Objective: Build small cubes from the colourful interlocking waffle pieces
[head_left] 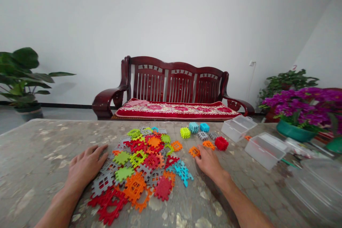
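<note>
A heap of interlocking plastic building tiles (pixel 137 160) in red, orange, green, grey and blue covers the table's middle. My left hand (pixel 87 164) lies flat at the heap's left edge, fingers spread, holding nothing. My right hand (pixel 208 162) is right of the heap, its thumb and fingers closed at the edge of an orange tile (pixel 194 151). Another orange tile (pixel 208 144) lies just beyond the knuckles, and a third orange tile (pixel 176 145) sits by the heap. Farther back stand a yellow-green stack (pixel 185 133), a teal stack (pixel 193 127), a blue stack (pixel 204 127) and a red stack (pixel 221 143).
Grey tiles (pixel 202 135) lie among the stacks. Two clear plastic boxes, a rear box (pixel 235 130) and a nearer box (pixel 264 151), stand to the right. Beyond are purple flowers in a green pot (pixel 295 130) and a clear container (pixel 320 185). A wooden bench (pixel 179 82) stands behind the table.
</note>
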A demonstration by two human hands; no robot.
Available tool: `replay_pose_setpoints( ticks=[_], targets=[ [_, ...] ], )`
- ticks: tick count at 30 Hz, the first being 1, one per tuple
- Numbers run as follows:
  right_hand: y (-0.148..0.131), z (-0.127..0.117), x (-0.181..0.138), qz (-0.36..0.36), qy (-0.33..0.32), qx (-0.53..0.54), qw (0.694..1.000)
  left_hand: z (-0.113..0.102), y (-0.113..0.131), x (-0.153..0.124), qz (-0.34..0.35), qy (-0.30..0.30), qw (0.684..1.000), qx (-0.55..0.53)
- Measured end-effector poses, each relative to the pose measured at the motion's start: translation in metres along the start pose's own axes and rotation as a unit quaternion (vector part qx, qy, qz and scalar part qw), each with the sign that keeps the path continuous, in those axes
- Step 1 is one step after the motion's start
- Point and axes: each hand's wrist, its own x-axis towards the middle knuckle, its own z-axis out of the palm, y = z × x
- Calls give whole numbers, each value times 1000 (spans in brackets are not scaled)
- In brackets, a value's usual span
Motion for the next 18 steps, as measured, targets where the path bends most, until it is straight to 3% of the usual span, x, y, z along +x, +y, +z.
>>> replay_pose_setpoints(
  ticks=[8,12,18],
  targets=[
    [34,-19,11,102,121,4,987,-10,7,-3,0,-24,1000,6],
    [51,-26,20,143,107,-19,984,-11,7,-4,-1,-31,1000,5],
    [50,-21,24,167,54,-44,983,-6,2,-3,6,-13,1000,-6]
  ],
)
